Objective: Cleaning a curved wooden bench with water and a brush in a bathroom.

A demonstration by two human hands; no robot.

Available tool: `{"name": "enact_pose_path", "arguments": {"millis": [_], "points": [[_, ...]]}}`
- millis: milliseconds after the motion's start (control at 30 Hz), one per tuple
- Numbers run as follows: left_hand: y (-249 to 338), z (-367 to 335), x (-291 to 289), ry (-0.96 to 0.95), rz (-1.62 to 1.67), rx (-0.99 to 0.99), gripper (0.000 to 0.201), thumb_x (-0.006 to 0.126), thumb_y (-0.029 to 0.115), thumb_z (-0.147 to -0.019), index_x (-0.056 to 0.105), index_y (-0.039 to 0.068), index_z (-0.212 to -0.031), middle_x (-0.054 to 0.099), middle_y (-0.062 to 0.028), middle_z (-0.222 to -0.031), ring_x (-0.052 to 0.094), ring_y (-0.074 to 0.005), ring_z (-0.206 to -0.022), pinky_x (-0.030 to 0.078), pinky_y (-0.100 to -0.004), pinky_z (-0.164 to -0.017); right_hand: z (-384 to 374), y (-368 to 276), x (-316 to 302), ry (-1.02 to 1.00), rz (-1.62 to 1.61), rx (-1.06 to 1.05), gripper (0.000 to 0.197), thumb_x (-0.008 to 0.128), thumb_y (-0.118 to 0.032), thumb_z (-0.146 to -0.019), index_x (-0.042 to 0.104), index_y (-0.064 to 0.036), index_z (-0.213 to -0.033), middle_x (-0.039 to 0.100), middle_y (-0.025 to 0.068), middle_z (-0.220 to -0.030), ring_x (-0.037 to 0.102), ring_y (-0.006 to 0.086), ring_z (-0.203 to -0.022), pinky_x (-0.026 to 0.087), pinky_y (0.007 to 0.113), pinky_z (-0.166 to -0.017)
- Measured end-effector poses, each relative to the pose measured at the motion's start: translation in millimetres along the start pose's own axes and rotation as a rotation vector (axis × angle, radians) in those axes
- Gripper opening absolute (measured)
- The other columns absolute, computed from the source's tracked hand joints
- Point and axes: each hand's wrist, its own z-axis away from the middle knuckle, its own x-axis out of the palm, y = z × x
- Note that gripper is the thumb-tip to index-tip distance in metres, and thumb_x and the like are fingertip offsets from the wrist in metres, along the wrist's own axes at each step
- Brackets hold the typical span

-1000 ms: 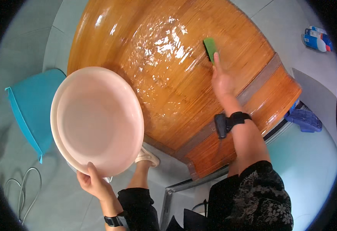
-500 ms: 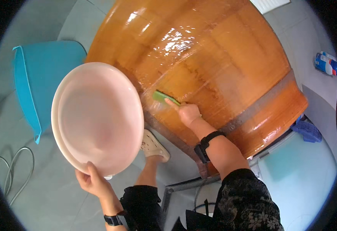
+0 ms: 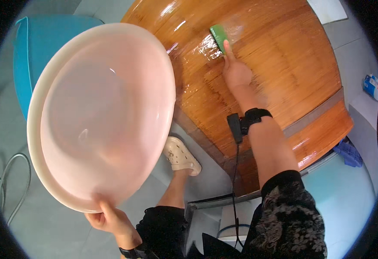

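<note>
My left hand [image 3: 111, 222] grips the lower rim of a pale pink basin [image 3: 34, 129], thumb over the edge and fingers beneath. The basin is tilted and covers much of the left side; I cannot tell whether it holds water. In my right hand [image 3: 238, 75] is a green brush [image 3: 218, 35], the index finger stretched along its back. Its working face is hidden against the wet, shiny side of a large wooden tub [image 3: 292, 56], which has darker bands around it.
Behind the basin stands a blue tub [image 3: 46, 39]. A metal shower hose [image 3: 20, 198] curls on the grey floor. My foot wears a beige clog [image 3: 180, 155]. At right are a blue-and-white bottle [image 3: 373, 87], a purple-blue object [image 3: 348, 153] and a pale blue surface [image 3: 340, 198].
My right hand has slid the brush up and to the right across the wood. The basin has risen and appears larger, still in my left hand.
</note>
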Motion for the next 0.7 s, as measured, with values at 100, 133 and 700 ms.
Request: {"name": "enact_pose_path", "arguments": {"millis": [100, 133, 700], "points": [[-17, 2, 2, -0.007, -0.001, -0.016, 0.014, 0.049, 0.000, -0.078, 0.048, -0.004, -0.091, 0.054, -0.0093, -0.090, 0.052, -0.0137, -0.079, 0.044, -0.0249, -0.070, 39, -42, 38, 0.021, 0.074, -0.106, 0.029, 0.041, -0.020, -0.080, 0.064, -0.0042, -0.088, 0.063, 0.0143, -0.076, 0.062, 0.0258, -0.068, 0.048, 0.041, -0.058], [-21, 0, 2, -0.012, -0.028, -0.030, 0.015, 0.047, -0.002, -0.077, 0.048, -0.004, -0.092, 0.054, -0.0098, -0.091, 0.052, -0.0141, -0.080, 0.044, -0.0252, -0.071, 48, -61, 53, -0.073, 0.091, -0.303, 0.025, 0.044, -0.017, -0.078, 0.065, -0.0070, -0.087, 0.063, 0.0137, -0.078, 0.062, 0.0256, -0.069, 0.048, 0.042, -0.060], [-25, 33, 7, -0.113, 0.118, -0.191, 0.011, 0.053, 0.007, -0.081, 0.049, -0.002, -0.086, 0.052, -0.0057, -0.084, 0.048, -0.0096, -0.073, 0.040, -0.0209, -0.065, 130, 85, 46, -0.039, -0.074, 0.374, 0.051, 0.035, -0.016, -0.085, 0.024, -0.0417, -0.128, 0.061, 0.0145, -0.081, 0.060, 0.0264, -0.066, 0.047, 0.043, -0.055]]}}
